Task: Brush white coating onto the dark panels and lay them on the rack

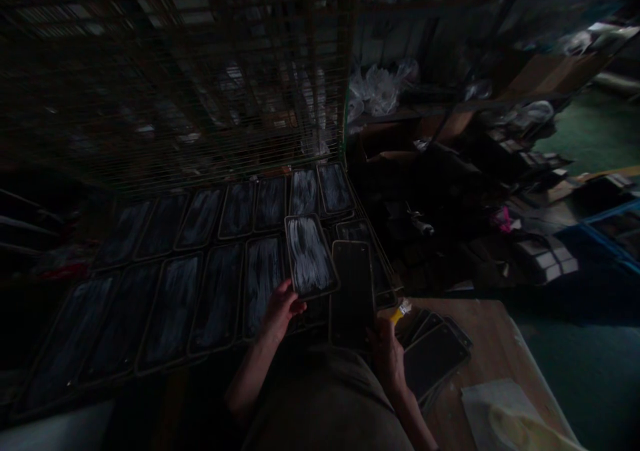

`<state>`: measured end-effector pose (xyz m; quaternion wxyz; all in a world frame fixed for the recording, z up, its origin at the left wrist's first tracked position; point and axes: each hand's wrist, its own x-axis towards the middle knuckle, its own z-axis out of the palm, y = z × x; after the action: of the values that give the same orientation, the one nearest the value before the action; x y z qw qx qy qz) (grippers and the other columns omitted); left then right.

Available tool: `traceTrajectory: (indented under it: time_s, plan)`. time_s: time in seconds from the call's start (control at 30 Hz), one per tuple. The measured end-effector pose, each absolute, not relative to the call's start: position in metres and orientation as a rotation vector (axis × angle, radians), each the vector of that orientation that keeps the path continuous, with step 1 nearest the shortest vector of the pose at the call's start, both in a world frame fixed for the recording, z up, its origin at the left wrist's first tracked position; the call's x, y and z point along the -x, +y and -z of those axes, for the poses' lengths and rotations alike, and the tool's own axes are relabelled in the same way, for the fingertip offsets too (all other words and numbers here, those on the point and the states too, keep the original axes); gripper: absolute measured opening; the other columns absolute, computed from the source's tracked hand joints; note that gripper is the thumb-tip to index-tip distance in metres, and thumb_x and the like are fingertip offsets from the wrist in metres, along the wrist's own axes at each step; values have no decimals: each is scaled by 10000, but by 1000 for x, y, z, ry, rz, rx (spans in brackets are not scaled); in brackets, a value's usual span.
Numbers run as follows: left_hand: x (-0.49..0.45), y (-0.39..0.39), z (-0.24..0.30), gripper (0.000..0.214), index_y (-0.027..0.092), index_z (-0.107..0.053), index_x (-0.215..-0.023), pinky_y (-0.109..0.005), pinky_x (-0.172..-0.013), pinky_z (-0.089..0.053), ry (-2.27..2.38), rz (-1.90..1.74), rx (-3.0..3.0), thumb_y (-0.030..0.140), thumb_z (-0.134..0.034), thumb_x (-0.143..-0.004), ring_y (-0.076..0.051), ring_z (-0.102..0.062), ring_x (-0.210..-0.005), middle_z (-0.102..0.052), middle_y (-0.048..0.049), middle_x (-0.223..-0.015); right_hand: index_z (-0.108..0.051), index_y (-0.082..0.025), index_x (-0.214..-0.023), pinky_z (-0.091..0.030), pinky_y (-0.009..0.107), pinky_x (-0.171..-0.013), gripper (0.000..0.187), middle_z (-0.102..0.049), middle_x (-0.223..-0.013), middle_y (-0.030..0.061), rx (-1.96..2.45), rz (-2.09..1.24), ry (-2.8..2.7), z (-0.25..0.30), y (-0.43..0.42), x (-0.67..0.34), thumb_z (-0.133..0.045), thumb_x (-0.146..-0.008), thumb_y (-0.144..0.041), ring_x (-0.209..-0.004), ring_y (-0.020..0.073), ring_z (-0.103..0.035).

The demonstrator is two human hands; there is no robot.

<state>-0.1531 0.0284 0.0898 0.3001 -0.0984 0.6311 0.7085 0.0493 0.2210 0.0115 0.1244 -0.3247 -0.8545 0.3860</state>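
Observation:
My left hand (280, 312) is closed on the lower left corner of a dark rectangular panel (310, 254) smeared with white streaks, held tilted above the other panels. My right hand (387, 352) is closed round a brush with a yellow handle (399, 314), its pale bristles pointing up and away. The fingers of that hand also meet the lower right edge of a plain dark panel (353, 291) without streaks; whether they grip it is hard to tell in the dim light. Two rows of similar streaked panels (173, 308) lie to the left.
A wooden board (493, 344) at the right bears a stack of plain dark panels (436, 361) and a pale cloth (500, 404). Behind the rows rises a wire mesh rack (240, 104). Clear plastic bags (380, 88) fill a shelf, and a blue crate (613, 228) stands far right.

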Motion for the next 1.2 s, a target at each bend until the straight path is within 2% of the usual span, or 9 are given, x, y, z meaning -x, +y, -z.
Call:
traceTrajectory:
  time_s: [0.23, 0.37, 0.5, 0.67, 0.77, 0.83, 0.97, 1.1, 1.2]
  plan:
    - [136, 14, -61, 520, 111, -487, -1233, -181, -410, -422, 1893, -1634, 489, 197, -635, -742, -90, -581, -435, -565, 48, -655, -485, -201, -1009, -463, 262, -560, 370, -624, -809, 49, 997, -1167, -2403, -18, 217, -51, -445, -896, -550, -647, 189, -623]
    - [140, 15, -60, 498, 133, -466, -1257, -165, -359, -373, 1964, -1546, 509, 160, -623, -785, -64, -536, -382, -545, 58, -686, -516, -196, -1014, -479, 276, -601, 368, -652, -847, 73, 1067, -1154, -2282, -24, 220, -53, -472, -896, -542, -703, 207, -636]
    - [136, 17, -59, 424, 168, -455, -1218, -162, -363, -401, 2059, -1463, 423, 155, -570, -810, -71, -564, -389, -536, 64, -712, -531, -188, -1052, -486, 290, -625, 381, -664, -896, 92, 1130, -1138, -2189, -29, 228, -53, -485, -895, -532, -751, 222, -642]
    - [110, -5, -55, 462, 192, -394, -1215, -201, -382, -453, 2108, -1477, 349, 271, -575, -797, -118, -624, -441, -568, 45, -765, -525, -191, -1046, -491, 294, -645, 333, -662, -909, 81, 1108, -1150, -2176, -32, 230, -53, -485, -906, -491, -758, 212, -637]
    - [88, -10, -51, 453, 183, -475, -1090, -214, -380, -447, 2057, -1412, 267, 387, -661, -730, -136, -627, -458, -612, 20, -762, -518, -192, -1035, -496, 291, -647, 321, -658, -902, 77, 1097, -1135, -2144, -35, 229, -53, -482, -910, -485, -751, 202, -631]
    - [72, 4, -50, 480, 171, -531, -1001, -233, -445, -486, 1896, -1401, 212, 424, -744, -654, -159, -656, -543, -641, -3, -750, -513, -193, -1025, -499, 289, -644, 316, -659, -888, 71, 1085, -1124, -2126, -38, 227, -51, -489, -907, -485, -739, 197, -629]
    - [47, 59, -51, 596, 160, -564, -980, -274, -608, -531, 1470, -1470, 296, 441, -852, -540, -194, -686, -692, -674, -33, -787, -512, -194, -1013, -507, 278, -645, 269, -661, -891, 64, 1049, -1087, -2128, -41, 223, -49, -483, -919, -444, -737, 183, -631]
    - [41, 93, -54, 589, 149, -574, -1002, -271, -527, -492, 1269, -1515, 235, 500, -810, -592, -180, -657, -589, -688, -54, -827, -524, -171, -1107, -506, 250, -598, 251, -667, -868, 56, 992, -1020, -2261, -46, 232, -60, -420, -951, -338, -695, 165, -636]
    - [46, 95, -54, 582, 142, -565, -978, -253, -472, -452, 1333, -1507, 128, 544, -771, -610, -167, -627, -517, -671, -28, -719, -527, -161, -1224, -528, 257, -667, 320, -687, -975, 87, 817, -882, -2435, -64, 253, -74, -382, -950, -235, -795, 173, -666]
